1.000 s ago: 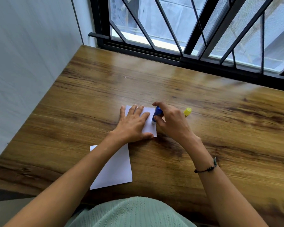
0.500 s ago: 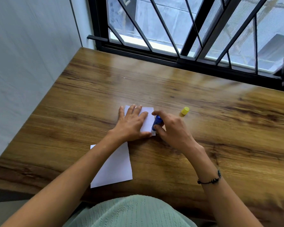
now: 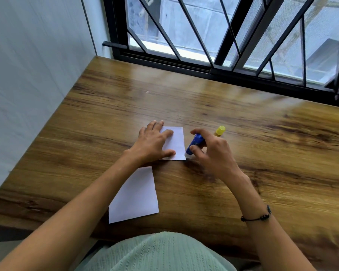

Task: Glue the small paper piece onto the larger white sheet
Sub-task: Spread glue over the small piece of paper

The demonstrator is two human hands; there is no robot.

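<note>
daylight from window [image 3: 233, 32] | table [image 3: 204, 106] glare | edges bowed (wide-angle)

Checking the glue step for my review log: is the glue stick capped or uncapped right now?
Uncapped. The yellow cap lies by itself on the table, while the right hand holds the blue glue stick tip-down at the small paper's edge.

Left hand [image 3: 153, 143] hides small paper [image 3: 175, 143] left part

A wooden bench [image 3: 243, 124] fills the view, a white wall [image 3: 31, 75] at its left. Behind it, a window [image 3: 204, 36] with black diagonal bars [image 3: 229, 30]. A yellow cap [image 3: 220, 130] lies on the bench.
</note>
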